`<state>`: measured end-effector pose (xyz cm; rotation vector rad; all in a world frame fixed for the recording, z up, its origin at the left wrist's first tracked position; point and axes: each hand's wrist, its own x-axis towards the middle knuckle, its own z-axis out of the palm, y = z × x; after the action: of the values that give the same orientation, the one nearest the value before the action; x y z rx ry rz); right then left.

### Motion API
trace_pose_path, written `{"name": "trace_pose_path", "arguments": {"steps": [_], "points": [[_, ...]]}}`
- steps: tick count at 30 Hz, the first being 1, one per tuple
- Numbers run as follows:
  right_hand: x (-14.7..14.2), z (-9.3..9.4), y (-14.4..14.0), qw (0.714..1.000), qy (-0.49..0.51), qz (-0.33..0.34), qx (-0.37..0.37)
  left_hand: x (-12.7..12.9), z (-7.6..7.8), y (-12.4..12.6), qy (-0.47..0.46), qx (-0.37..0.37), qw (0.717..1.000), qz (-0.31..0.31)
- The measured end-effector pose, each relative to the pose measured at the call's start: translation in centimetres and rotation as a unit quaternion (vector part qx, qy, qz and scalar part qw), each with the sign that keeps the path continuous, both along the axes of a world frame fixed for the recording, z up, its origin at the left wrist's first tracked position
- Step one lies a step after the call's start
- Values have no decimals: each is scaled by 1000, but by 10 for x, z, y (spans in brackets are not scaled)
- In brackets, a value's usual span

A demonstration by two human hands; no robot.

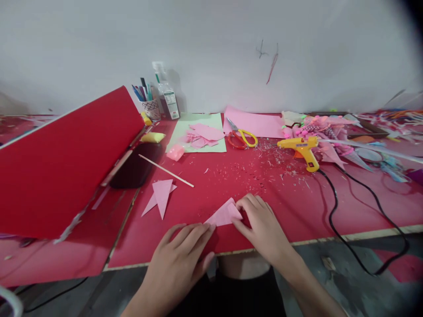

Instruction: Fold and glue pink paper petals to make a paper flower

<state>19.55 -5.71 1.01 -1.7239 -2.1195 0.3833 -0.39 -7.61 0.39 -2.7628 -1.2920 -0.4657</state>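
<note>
A pink felt-like piece (218, 215), roughly triangular with a narrow point to the left, lies near the table's front edge, its right end folded over. My right hand (264, 226) pinches that folded end between thumb and fingers. The fingertips of my left hand (181, 251) rest on the pointed left end; its fingers are stretched out and the thumb stands apart. To the left, pink cut triangles (161, 196) lie overlapping. Behind them is a thin pale stick (167, 171).
Yellow-and-red scissors (243, 134) lie near pink scraps (205, 134) on a green sheet (178, 125). A yellow glue gun (302, 149) trails a black cord (335, 215) over the right front edge. A red board (72, 163) leans at left beside a dark phone-like object (134, 167).
</note>
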Motion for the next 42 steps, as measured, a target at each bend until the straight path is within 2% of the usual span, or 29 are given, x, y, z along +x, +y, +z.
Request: {"name": "trace_pose_path", "arguments": {"steps": [9,14,18,21,24,30,37,42], "points": [[14,0,-4,998,55,12,8,-21,-1,-3,38,39,999,5],[14,-1,-1,999,41,17,20,-20,2,-3,56,22,998,6],[16,-1,-1,996,55,9,65,-19,5,-2,40,-7,999,10],[14,2,-1,993,56,62,79,-19,8,2,22,-39,999,7],[10,4,4,991,30,117,59,-20,13,8,-6,-83,997,2],[9,10,15,987,-7,161,27,-20,19,23,-85,-152,982,69],[4,14,16,978,-11,203,56,-10,14,36,-77,-152,985,13],[5,13,24,970,1,235,57,-18,13,41,-83,-154,984,-31]]}}
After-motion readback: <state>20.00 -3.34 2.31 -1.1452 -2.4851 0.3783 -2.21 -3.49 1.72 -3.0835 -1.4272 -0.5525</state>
